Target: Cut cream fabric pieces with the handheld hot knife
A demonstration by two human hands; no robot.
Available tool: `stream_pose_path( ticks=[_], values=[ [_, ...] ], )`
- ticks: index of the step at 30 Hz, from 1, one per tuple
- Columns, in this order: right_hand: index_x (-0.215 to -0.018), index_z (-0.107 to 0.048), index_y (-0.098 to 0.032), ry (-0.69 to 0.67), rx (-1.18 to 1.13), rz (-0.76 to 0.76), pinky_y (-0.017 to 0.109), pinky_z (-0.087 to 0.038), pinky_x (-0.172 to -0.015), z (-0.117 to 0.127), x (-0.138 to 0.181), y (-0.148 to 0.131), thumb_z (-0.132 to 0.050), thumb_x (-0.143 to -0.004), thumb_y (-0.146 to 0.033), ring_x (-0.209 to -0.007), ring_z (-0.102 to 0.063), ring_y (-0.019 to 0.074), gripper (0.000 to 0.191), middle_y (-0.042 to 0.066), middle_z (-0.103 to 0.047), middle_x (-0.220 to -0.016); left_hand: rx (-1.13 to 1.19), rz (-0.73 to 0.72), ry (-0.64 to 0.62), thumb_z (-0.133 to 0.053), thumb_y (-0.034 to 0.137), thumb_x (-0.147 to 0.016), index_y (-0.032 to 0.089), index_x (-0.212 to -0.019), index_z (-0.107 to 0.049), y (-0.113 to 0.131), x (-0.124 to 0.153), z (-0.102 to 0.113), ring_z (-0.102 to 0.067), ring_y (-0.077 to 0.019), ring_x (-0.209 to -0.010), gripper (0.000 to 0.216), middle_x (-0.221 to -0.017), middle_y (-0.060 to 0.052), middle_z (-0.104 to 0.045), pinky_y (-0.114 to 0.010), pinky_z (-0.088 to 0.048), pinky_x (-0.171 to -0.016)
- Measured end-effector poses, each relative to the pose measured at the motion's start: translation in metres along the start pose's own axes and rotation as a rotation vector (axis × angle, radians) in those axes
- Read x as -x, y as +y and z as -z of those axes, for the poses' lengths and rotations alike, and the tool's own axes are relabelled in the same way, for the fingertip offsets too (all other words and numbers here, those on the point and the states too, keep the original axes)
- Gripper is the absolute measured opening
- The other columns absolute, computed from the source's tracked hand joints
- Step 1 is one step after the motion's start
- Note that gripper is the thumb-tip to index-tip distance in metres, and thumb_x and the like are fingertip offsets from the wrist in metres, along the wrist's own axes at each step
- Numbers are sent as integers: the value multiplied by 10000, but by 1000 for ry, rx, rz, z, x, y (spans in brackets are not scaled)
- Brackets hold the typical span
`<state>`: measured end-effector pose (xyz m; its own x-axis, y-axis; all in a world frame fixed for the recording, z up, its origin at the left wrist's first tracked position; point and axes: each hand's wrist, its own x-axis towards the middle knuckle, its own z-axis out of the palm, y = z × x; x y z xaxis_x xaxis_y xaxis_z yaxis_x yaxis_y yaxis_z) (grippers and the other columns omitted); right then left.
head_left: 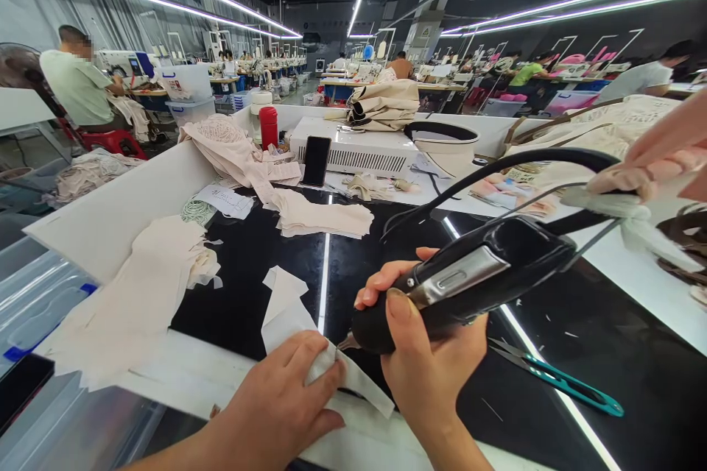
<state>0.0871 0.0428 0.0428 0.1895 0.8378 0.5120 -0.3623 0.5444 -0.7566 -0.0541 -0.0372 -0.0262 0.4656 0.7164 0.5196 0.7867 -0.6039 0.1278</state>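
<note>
My right hand is wrapped round the handle of a black hand-held cutting tool, its metal tip pointing down-left toward a strip of cream fabric. A black cable arcs up and right from the tool. My left hand lies on the cream fabric, fingers curled and pinching its edge right beside the tool's tip. Both rest over a glossy black table.
Teal-handled scissors lie right of my hand. Cream fabric pieces pile at left, a folded stack sits further back, with a phone, a red bottle and a white box behind. Other people sit at far tables.
</note>
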Motion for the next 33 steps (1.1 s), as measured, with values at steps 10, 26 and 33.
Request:
stream_pose_path(
  ticks=[10,26,33],
  values=[
    [-1145,-599,-279,-12,17,2,265,-589,-562,-1,0,-1,-766,-858,-155,-571,-657,116,354,-58,-705,-795,-16,-1,-5,-870,407,-876,132,-1246,-624,2,0,-1,-722,-300,-1091,523,-1202,-162,-682,-392,-657,-954],
    [-1108,-605,-266,17,88,22,297,-563,-546,10,-23,-2,-844,-827,-334,-570,-632,134,375,-54,-686,-793,-105,-82,-243,-457,-81,-897,146,-1301,-567,-46,-1,14,-659,-244,-1229,477,-1328,-90,-687,-380,-567,-1076],
    [-1134,-616,-280,66,87,-29,313,-573,-550,27,-12,-22,-834,-830,-301,-571,-642,151,374,-50,-693,-768,-345,-72,-133,-467,31,-993,108,-1151,-609,-20,-14,-1,-699,-259,-896,225,-1056,-117,-716,-381,-586,-766]
  ],
)
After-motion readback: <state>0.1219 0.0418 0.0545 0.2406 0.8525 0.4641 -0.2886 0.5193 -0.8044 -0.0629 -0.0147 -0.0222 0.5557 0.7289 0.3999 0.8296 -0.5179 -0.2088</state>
